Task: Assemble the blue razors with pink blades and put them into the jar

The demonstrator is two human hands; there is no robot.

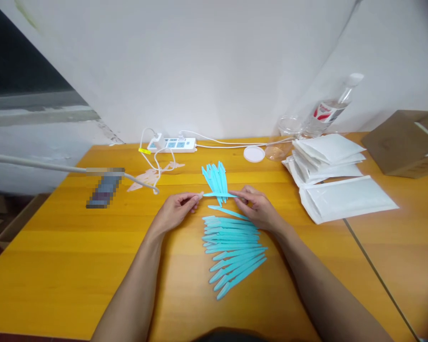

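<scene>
A turquoise eyebrow razor (219, 194) is stretched level between my two hands. My left hand (180, 207) pinches its left tip, where a pale cover may sit; the fingers hide the detail. My right hand (253, 206) grips the razor's right end between thumb and forefinger. Just behind it lies a small pile of eyebrow razors (216, 176), pointing away from me. Nearer to me a long row of eyebrow razors (231, 232) is spread side by side. One single eyebrow razor (226, 211) lies between pile and row, its right end by my right hand.
At the back, a power strip (180, 144) with white cables stands by the wall. On the left are a phone (105, 189) and pinkish scraps (146, 178). White padded envelopes (347, 199), a round lid (254, 154), a bottle (328, 114) and a cardboard box (403, 142) occupy the right.
</scene>
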